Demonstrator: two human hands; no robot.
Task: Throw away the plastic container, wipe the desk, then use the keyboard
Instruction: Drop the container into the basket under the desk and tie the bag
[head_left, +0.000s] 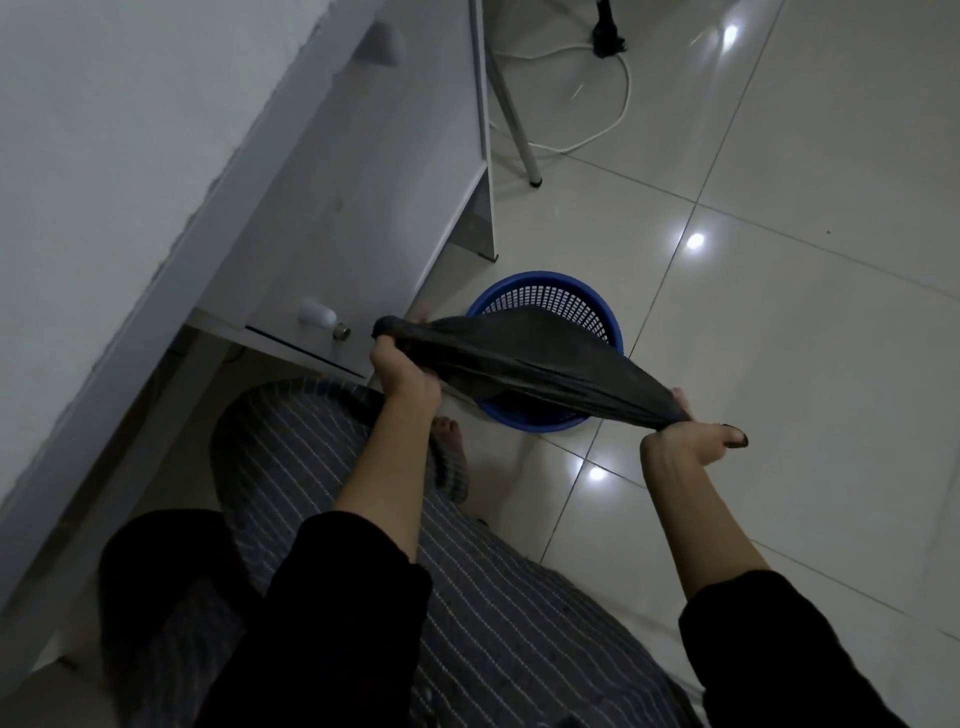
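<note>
While stretched taut between both hands, black plastic bag (524, 358) spans the mouth of blue mesh wastebasket (550, 317), which stands on pale tiled floor (779, 312) just beside the foot of the white desk. Left hand (400, 364) closed in a fist, grip tight around one bunched end of the bag, knuckles near the drawer front (332, 249). Right hand (685, 436) pinching the opposite bunched end, grip closed on it, little finger stretched out to the right with a dark painted nail. Bag's middle sagging open slightly over the basket's rim, part of it dipping inside. Plastic container not to be made out; whether it lies inside the bag or the basket cannot be told. Keyboard out of view.

White tabletop (78, 182) filling the upper left, seen from its edge, with a rounded knob (317, 314) on the drawer just left of the left hand. Second knob (379, 44) higher up on the same front. Black sleeves covering both forearms down to mid-arm; striped dark trousers (363, 519) below, and a foot in a striped slipper (452, 457) on the floor between the left arm and the basket. White cable (618, 93) looping on the floor in the upper part, near a slim white leg (519, 130).
</note>
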